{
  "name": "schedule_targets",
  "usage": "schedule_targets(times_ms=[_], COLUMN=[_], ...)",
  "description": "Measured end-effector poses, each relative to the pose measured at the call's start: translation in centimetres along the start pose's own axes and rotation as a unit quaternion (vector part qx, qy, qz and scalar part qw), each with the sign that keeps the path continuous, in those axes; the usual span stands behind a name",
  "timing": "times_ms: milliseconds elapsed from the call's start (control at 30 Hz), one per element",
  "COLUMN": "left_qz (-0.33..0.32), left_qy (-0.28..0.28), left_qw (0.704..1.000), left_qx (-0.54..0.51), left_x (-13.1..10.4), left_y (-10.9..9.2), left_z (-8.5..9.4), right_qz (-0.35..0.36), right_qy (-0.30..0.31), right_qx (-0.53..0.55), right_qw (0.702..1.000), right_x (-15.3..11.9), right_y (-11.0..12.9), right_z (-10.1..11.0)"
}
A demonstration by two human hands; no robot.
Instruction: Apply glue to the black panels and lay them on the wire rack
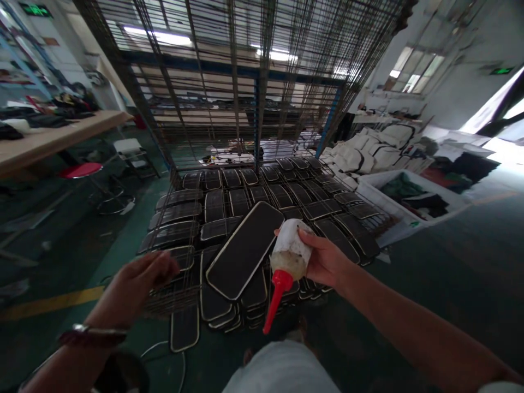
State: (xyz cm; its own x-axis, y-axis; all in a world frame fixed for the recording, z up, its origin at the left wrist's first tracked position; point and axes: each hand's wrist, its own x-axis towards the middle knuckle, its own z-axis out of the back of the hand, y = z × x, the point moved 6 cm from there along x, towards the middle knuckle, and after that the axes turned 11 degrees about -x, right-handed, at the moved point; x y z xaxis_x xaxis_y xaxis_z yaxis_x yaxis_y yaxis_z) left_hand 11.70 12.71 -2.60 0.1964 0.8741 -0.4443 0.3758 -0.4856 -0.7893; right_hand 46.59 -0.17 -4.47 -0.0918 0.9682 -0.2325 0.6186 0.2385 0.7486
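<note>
One tall wire rack [257,71], thin metal rods on a blue frame, leaned over the work area. Below it, black panels [215,206] lay in rows and overlapping stacks on wire mesh: flat, dark, round-cornered, pale-edged. Left: a long table [61,136], smooth tan top, dark items on it. Right: a loose heap of white pieces [368,150], soft-looking, some dark-edged. Beside the heap, a white bin [399,229], straight-walled, held crumpled green and black cloth [409,191]. Near the table stood a stool [82,170], round red seat.

Front and centre, a single panel [245,251], matt black with a pale rim, lay diagonally over the others. Left hand [139,281] at the near left of the panels, blurred; could not tell how wide the fingers stood. Right hand [321,256] was closed round a squeeze bottle [291,248], tilted down at the single panel's right side. Bottle: white wrapping, scuffed; cloudy yellowish contents at the shoulder; red tapered nozzle [276,303] pointing down.
</note>
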Motion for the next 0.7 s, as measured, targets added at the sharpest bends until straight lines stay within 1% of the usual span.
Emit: schedule_targets(times_ms=[33, 100, 167, 233, 267, 367, 433, 533, 633, 700], left_qz=[0.006, 0.034, 0.088, 0.129, 0.138, 0.133, 0.124, 0.122, 0.135, 0.146], left_qy=[0.009, 0.022, 0.044, 0.08, 0.104, 0.167, 0.179, 0.151, 0.129, 0.136], left_qw=[1.0, 0.999, 0.995, 0.988, 0.983, 0.969, 0.966, 0.978, 0.982, 0.98], left_qx=[0.019, 0.003, -0.002, 0.029, 0.055, 0.128, 0.136, 0.077, 0.018, 0.019], left_x=[0.0, 0.2, 0.6, 0.8, 0.9, 1.0, 0.9, 0.9, 0.6, 0.1], left_y=[-0.3, -0.4, 0.2, 1.1, 1.6, 2.8, 3.5, 3.8, 3.5, 3.3], left_z=[-1.8, -5.0, -7.5, -9.4, -10.2, -12.1, -12.7, -12.0, -10.6, -10.0], right_qz=[-0.008, -0.019, -0.026, -0.033, -0.035, -0.038, -0.03, 0.006, 0.08, 0.145], right_qy=[-0.001, -0.003, -0.001, 0.006, 0.01, 0.023, 0.021, -0.014, -0.064, -0.096], right_qx=[-0.002, -0.008, -0.014, -0.023, -0.03, -0.054, -0.059, -0.054, -0.076, -0.111], right_qw=[1.0, 1.0, 1.0, 0.999, 0.999, 0.998, 0.998, 0.998, 0.992, 0.978], right_x=[0.1, 0.2, 0.4, 0.5, 0.6, 0.8, 0.9, 0.5, -0.2, -0.6], right_y=[-0.1, -0.3, -0.3, -0.4, -0.5, -0.9, -0.8, 0.4, 3.5, 6.2], right_z=[-0.1, -0.5, -0.9, -1.3, -1.5, -1.5, -1.1, 0.2, 1.2, 1.4])
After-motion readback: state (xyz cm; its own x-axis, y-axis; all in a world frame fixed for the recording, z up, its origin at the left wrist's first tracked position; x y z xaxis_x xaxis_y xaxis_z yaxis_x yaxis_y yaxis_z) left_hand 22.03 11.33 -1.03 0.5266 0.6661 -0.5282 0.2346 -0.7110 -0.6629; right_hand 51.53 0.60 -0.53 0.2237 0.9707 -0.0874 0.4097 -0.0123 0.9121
